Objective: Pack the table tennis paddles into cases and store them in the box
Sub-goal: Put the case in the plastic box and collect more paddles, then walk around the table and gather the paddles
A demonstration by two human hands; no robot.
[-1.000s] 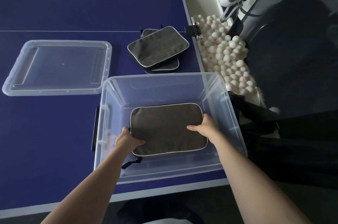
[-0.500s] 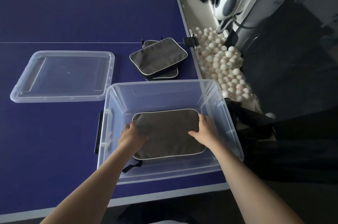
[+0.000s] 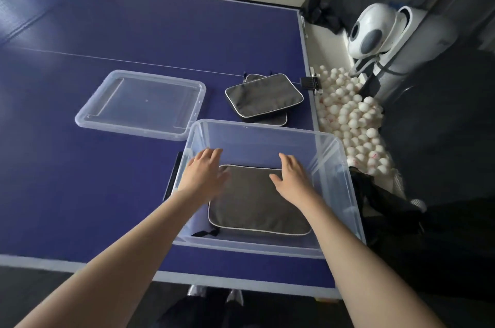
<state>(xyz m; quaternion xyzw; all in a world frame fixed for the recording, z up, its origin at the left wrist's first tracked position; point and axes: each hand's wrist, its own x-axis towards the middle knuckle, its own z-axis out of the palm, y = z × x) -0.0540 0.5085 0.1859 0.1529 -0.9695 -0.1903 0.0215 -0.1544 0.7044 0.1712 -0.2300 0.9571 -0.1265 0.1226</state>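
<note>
Looking down from the head view, the only view here, I take the clear box (image 3: 267, 137) as the landmark: it stands open on the blue table (image 3: 107, 180), close to the table's near edge. Inside the box, flat on its bottom, lies one grey case (image 3: 254, 207) with a light piped edge, and its black strap sticks out at the near left corner. The left hand (image 3: 205, 171) is above the far left part of this case, with fingers spread and rather straight, gripping nothing; I cannot tell if the palm touches the fabric. The right hand (image 3: 290, 175) is above the far right part of the case, also with loose, slightly spread fingers and holding nothing. Just behind the box, two more cases (image 3: 263, 98) lie stacked on the table, the upper one turned a little over the lower one. The lid (image 3: 142, 102) of the box lies to the far left of it, on the table. To the right of the box, off the table, are many white balls (image 3: 353, 118) and a white machine (image 3: 372, 33). So I judge that one case is stored; the two behind the box remain to be put in, and perhaps the lid afterwards. Whether each case holds a paddle cannot be seen.
</note>
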